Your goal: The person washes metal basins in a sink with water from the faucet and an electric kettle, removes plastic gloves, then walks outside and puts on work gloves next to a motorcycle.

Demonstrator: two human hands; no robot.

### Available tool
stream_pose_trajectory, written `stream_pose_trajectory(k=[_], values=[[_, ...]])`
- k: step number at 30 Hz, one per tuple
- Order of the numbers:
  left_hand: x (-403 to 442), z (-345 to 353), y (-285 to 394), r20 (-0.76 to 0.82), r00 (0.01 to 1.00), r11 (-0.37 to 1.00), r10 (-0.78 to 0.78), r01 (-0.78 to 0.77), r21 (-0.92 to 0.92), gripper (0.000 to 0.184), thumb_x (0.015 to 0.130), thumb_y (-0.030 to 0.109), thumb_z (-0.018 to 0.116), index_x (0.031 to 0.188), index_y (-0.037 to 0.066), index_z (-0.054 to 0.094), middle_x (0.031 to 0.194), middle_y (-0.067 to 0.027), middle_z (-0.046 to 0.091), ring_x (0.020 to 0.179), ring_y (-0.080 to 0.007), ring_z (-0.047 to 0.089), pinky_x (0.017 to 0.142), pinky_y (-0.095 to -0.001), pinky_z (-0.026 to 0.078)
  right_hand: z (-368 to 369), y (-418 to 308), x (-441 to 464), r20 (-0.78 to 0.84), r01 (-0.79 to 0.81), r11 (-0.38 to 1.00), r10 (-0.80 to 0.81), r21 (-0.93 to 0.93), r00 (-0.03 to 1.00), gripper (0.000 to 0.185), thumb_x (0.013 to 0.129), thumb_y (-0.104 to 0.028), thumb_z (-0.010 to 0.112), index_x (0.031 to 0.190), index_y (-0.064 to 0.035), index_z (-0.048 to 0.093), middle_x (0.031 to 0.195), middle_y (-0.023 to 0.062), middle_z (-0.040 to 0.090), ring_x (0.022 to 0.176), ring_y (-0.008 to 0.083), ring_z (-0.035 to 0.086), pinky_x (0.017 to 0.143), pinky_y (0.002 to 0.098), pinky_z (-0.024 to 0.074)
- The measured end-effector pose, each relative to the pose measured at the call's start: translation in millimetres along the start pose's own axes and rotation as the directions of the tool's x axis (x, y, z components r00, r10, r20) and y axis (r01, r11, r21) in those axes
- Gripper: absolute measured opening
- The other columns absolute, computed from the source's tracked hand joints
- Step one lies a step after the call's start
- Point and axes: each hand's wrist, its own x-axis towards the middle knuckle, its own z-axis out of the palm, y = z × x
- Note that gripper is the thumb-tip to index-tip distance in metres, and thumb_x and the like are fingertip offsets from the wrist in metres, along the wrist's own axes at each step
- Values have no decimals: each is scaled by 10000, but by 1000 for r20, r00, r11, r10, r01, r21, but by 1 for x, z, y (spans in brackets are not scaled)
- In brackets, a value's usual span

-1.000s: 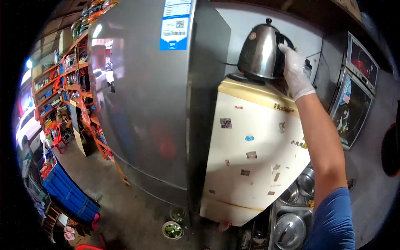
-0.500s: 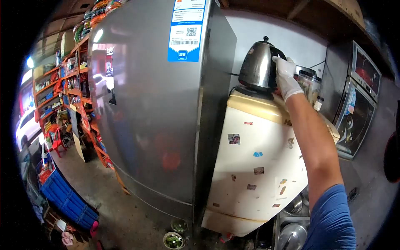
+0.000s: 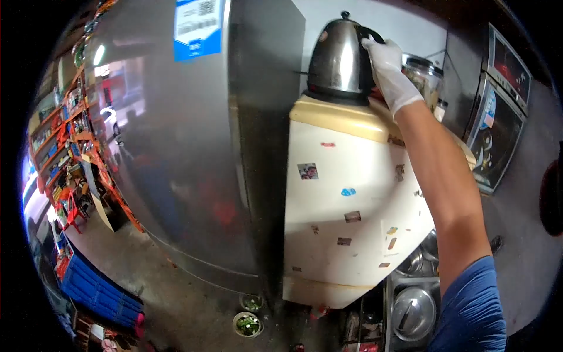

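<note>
A steel electric kettle (image 3: 340, 58) with a black lid knob and black bottom stands upright on top of a small cream-coloured fridge (image 3: 346, 158). My right hand (image 3: 384, 67), in a thin white glove, is closed around the kettle's black handle on its right side. The fingertips are partly hidden behind the handle. Just right of the glove is a clear jar (image 3: 423, 73) with a dark lid, its contents partly covered by my wrist. My left hand is out of sight.
A tall grey refrigerator (image 3: 176, 135) fills the left-centre. A glass-doored cabinet (image 3: 498, 123) stands at the right. Below are a metal lid (image 3: 413, 314), a bowl of greens (image 3: 247, 324) on the floor and a blue crate (image 3: 99, 287). Shelves (image 3: 58, 135) stand far left.
The camera view has shifted, so the kettle, fridges and cabinet appear farther up and left. My right hand keeps its grip on the kettle handle.
</note>
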Motion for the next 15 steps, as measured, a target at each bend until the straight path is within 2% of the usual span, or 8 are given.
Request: stream_pose_trajectory(k=[2, 3, 4, 6, 8, 10, 13, 15], values=[[47, -17, -18, 61, 997, 998, -42, 45, -53, 557, 912, 442, 393, 1390, 204, 233, 1382, -29, 317, 1220, -266, 365, 926, -447, 409, -19, -22, -19, 63, 84, 914, -65, -397, 996, 464, 678, -344, 696, 904, 55, 623, 820, 185, 650, 769, 255, 641, 702, 334, 487], [45, -14, -23, 23, 986, 959, 168, -169, 230, 495, 909, 419, 383, 1333, 183, 284, 1309, -43, 365, 1147, -266, 404, 874, -439, 420, -28, -31, -26, 97, 144, 850, -109, -506, 989, 481, 683, -402, 671, 883, 35, 638, 835, 213, 644, 813, 299, 639, 729, 352, 483], [43, -11, -27, -17, 929, 799, 370, -309, 516, 440, 906, 396, 373, 1277, 162, 335, 1235, -58, 412, 1073, -266, 444, 821, -430, 431, -33, -22, -24, 101, 302, 759, -300, -577, 948, 426, 728, -386, 636, 878, 12, 638, 804, 200, 643, 784, 317, 629, 708, 349, 484], [54, -14, -22, 81, 924, 460, 375, -261, 849, 417, 900, 367, 383, 1268, 172, 378, 1272, -47, 409, 1133, -262, 417, 864, -436, 407, -73, -60, -74, 67, 202, 854, -193, -479, 979, 444, 707, -301, 592, 950, 70, 583, 881, 302, 593, 869, 411, 591, 765, 425, 477], [68, -11, -15, 238, 937, -92, 255, -222, 971, 398, 894, 337, 394, 1260, 182, 421, 1308, -36, 406, 1192, -257, 390, 906, -442, 382, -119, -49, -114, 185, 596, 733, -569, -326, 801, 317, 775, -152, 579, 1037, 19, 524, 962, 260, 570, 907, 392, 555, 803, 418, 441], [93, -1, -13, 372, 928, -751, 38, -219, 623, 386, 888, 308, 404, 1251, 192, 465, 1345, -24, 403, 1251, -253, 363, 948, -448, 358, -175, -33, -165, 474, 445, 880, -325, -165, 818, 263, 844, -224, 466, 886, -22, 629, 741, 194, 612, 735, 340, 601, 684, 391, 490], [81, 16, 10, 368, 846, -910, -386, -414, -3, 361, 895, 304, 424, 1255, 293, 449, 1327, 31, 420, 1253, -222, 363, 948, -475, 365, -271, 15, -242, 726, 466, 869, -212, -167, 654, 137, 828, -151, 535, 924, -66, 580, 884, 137, 588, 794, 269, 602, 706, 367, 497], [62, 26, 18, 465, 806, -930, -367, -320, -180, 354, 904, 299, 403, 1256, 302, 439, 1330, 37, 414, 1253, -221, 359, 951, -471, 364, -345, 60, -291, 752, 222, 834, 301, -506, 586, 155, 826, -146, 560, 948, -55, 583, 918, 140, 593, 859, 258, 592, 792, 355, 494]])
